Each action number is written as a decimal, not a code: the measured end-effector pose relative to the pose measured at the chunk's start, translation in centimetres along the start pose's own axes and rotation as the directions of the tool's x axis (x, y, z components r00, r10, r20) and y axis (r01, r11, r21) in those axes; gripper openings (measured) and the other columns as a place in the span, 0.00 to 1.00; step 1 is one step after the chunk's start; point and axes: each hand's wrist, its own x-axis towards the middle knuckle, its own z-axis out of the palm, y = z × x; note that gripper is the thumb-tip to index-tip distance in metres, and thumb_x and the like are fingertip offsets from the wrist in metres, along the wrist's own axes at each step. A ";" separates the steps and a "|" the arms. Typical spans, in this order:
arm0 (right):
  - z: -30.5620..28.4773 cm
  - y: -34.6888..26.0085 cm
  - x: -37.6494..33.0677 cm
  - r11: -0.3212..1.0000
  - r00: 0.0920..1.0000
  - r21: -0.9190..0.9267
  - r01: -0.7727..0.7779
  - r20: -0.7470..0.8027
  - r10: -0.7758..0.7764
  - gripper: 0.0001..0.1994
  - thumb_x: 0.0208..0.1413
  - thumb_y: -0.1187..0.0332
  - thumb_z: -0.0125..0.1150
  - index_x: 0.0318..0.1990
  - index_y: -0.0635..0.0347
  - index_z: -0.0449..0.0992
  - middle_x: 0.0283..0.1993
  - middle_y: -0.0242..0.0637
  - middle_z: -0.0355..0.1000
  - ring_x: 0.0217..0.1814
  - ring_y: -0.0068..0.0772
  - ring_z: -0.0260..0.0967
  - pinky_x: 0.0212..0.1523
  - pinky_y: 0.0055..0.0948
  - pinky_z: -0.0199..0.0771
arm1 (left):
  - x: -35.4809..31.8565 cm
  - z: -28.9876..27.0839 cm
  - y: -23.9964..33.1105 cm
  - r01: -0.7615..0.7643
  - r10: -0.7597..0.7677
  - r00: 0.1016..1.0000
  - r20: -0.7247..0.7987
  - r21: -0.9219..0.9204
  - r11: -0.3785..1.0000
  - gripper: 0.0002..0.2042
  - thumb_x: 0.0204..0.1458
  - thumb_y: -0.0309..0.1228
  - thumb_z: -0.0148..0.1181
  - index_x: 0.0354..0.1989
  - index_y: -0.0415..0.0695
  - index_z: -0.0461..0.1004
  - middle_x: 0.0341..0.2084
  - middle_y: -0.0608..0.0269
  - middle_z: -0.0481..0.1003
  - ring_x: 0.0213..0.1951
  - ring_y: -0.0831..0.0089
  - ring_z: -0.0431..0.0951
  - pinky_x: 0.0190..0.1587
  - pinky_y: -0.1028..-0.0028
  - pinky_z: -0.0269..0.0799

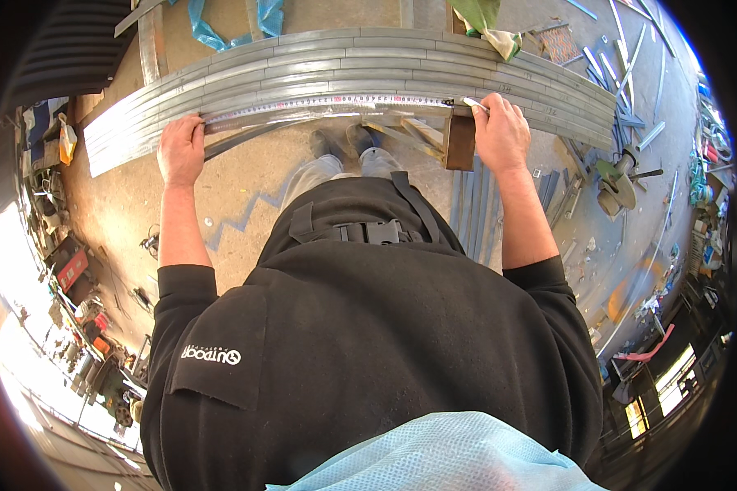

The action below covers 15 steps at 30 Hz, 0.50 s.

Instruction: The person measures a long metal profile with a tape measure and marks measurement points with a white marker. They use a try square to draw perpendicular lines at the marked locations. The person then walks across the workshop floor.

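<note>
A measuring tape (pixel 327 101) lies stretched along the near edge of a row of long grey metal strips (pixel 319 61). At its left end my left hand (pixel 181 151) is closed, fingers pinched on the tape against the outermost strip. Near the tape's right end my right hand (pixel 504 133) pinches a short white stick (pixel 473 104), perhaps chalk or a marker; its tip points at the strips. Below that stick, a brown metal beam end (pixel 459 141) stands under the strips, beside my right fingers. The tape's case cannot be made out.
Blue plastic film (pixel 213 29) and a green-white cloth (pixel 491 29) lie beyond the strips. At right are a cutting machine (pixel 616 184) and scattered metal offcuts (pixel 622 65). Long grey profiles (pixel 475 204) lie on the floor near my legs. Tools and clutter line the left side.
</note>
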 end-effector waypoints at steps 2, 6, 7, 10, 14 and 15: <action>0.1 -0.2 -0.1 0.998 0.998 0.017 0.056 0.024 -0.057 0.10 0.70 0.58 0.66 0.45 0.53 0.79 0.47 0.37 0.82 0.53 0.51 0.77 0.56 0.51 0.75 | 0.0 0.0 0.0 -0.004 0.004 1.000 0.000 -0.002 1.000 0.05 0.63 0.29 0.66 0.44 0.45 0.85 0.49 0.64 0.87 0.53 0.57 0.83 0.58 0.60 0.79; 0.0 -0.1 0.0 0.997 0.997 0.015 0.077 0.012 -0.077 0.09 0.70 0.59 0.65 0.45 0.54 0.79 0.46 0.39 0.82 0.53 0.54 0.77 0.54 0.53 0.76 | 0.0 0.1 -0.1 0.008 -0.008 1.000 0.006 -0.002 1.000 0.05 0.64 0.29 0.66 0.44 0.45 0.85 0.49 0.64 0.87 0.53 0.57 0.83 0.58 0.60 0.79; 0.0 -0.1 0.0 0.997 0.997 0.014 0.073 0.019 -0.073 0.09 0.70 0.59 0.65 0.45 0.53 0.79 0.46 0.38 0.82 0.53 0.53 0.77 0.55 0.52 0.76 | 0.0 0.1 -0.1 -0.001 0.001 1.000 -0.005 -0.010 1.000 0.05 0.64 0.29 0.66 0.44 0.46 0.85 0.49 0.64 0.87 0.53 0.57 0.84 0.58 0.60 0.79; 0.0 -0.1 0.0 0.999 0.998 0.009 0.046 0.035 -0.046 0.09 0.69 0.58 0.66 0.45 0.52 0.79 0.46 0.37 0.83 0.53 0.51 0.78 0.56 0.51 0.76 | 0.0 0.2 -0.2 -0.023 0.023 1.000 -0.019 -0.009 1.000 0.05 0.64 0.29 0.66 0.44 0.45 0.85 0.49 0.64 0.87 0.53 0.57 0.84 0.58 0.60 0.79; 0.0 0.0 -0.1 0.997 0.997 0.033 0.073 0.022 -0.074 0.09 0.70 0.58 0.66 0.45 0.53 0.79 0.46 0.38 0.83 0.53 0.52 0.78 0.55 0.51 0.76 | 0.0 0.2 -0.1 0.004 -0.004 1.000 0.006 -0.004 1.000 0.05 0.64 0.29 0.66 0.44 0.45 0.85 0.49 0.64 0.87 0.53 0.57 0.84 0.59 0.60 0.79; 0.0 0.0 -0.1 0.997 0.998 0.029 0.066 0.015 -0.066 0.09 0.70 0.59 0.65 0.45 0.53 0.79 0.46 0.38 0.83 0.53 0.52 0.77 0.55 0.52 0.76 | 0.0 0.1 -0.1 0.010 -0.010 1.000 0.010 0.000 1.000 0.05 0.64 0.29 0.66 0.44 0.45 0.85 0.49 0.64 0.87 0.53 0.57 0.84 0.59 0.60 0.79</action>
